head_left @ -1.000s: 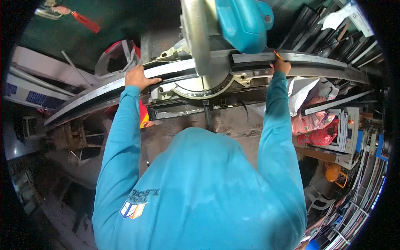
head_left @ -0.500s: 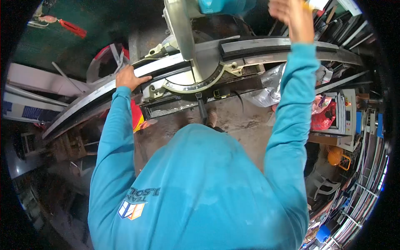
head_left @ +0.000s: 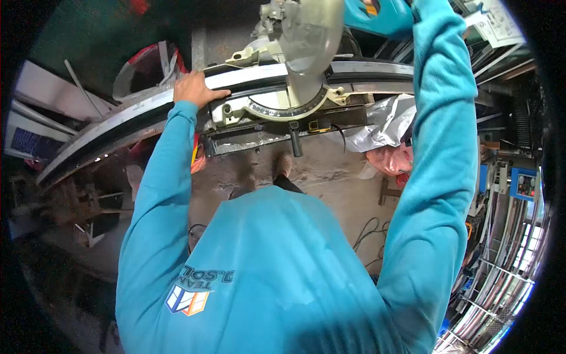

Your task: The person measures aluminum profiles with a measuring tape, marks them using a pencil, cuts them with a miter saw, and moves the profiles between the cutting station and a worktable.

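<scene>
A long pale metal profile (head_left: 244,75) lies across the miter saw (head_left: 277,109), which has a curved scale. My left hand (head_left: 194,89) grips the profile left of the blade area, with the thumb stretched along its near side and the fingers over the top. The saw's cloudy clear blade guard (head_left: 312,35) hangs over the profile's middle and hides part of it. At the top, the teal saw body (head_left: 380,17) shows an orange part. My right sleeve (head_left: 445,65) reaches up beside it; the top edge cuts off my right hand.
Below the saw, a black lever (head_left: 295,140) sticks out toward me, near a yellow tape measure (head_left: 320,125). Crumpled silver sheeting (head_left: 386,127) and a pink plastic bag (head_left: 389,159) lie to the right. Cables (head_left: 368,236) trail on the floor. Racked lengths (head_left: 501,265) fill the far right.
My right hand, open above the profile's right part before, has gone up out of view beside the teal saw body. The view has shifted; my left hand stays on the profile.
</scene>
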Available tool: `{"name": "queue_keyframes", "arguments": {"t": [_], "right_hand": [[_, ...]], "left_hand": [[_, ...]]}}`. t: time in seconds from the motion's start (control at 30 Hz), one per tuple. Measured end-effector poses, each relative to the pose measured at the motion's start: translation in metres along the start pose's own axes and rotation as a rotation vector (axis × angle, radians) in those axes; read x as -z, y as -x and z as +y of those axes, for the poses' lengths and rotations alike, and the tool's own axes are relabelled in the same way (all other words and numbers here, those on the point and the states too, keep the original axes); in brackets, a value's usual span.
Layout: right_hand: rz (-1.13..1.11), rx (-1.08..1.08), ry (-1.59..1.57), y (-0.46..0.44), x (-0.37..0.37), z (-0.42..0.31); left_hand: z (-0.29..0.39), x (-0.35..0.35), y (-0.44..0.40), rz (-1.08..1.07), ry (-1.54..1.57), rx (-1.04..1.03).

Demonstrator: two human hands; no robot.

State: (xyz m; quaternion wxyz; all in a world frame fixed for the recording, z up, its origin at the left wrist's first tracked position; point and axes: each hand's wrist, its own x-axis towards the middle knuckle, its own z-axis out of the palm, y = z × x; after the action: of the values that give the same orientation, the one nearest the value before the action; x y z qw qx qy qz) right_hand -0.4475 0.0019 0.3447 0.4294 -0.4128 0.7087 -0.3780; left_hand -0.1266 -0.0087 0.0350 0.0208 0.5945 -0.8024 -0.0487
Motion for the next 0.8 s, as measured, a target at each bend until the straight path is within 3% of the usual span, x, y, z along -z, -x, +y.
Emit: {"name": "queue_keyframes", "arguments": {"t": [0.1, 0.17, 0.23, 0.47, 0.5, 0.8], "right_hand": [[0.014, -0.116, -0.091, 0.008, -0.003, 0.012], [-0.043, -0.057, -0.172, 0.018, -0.006, 0.025], [0.063, -0.116, -0.160, 0.028, -0.013, 0.029], [0.069, 0.149, -0.074, 0.033, -0.007, 0.075], [0.120, 0.157, 0.111, 0.021, 0.003, 0.086], [0.225, 0.211, 0.026, 0.042, -0.016, 0.116]], "left_hand": [[-0.004, -0.001, 0.000, 0.002, 0.039, -0.012], [-0.013, -0.019, -0.007, 0.018, 0.038, -0.028], [-0.011, -0.012, -0.004, 0.008, 0.037, -0.015], [-0.011, -0.008, 0.000, 0.014, 0.027, -0.015], [-0.012, -0.009, -0.001, 0.019, 0.031, -0.012], [-0.015, -0.012, 0.000, 0.013, 0.054, -0.028]]}}
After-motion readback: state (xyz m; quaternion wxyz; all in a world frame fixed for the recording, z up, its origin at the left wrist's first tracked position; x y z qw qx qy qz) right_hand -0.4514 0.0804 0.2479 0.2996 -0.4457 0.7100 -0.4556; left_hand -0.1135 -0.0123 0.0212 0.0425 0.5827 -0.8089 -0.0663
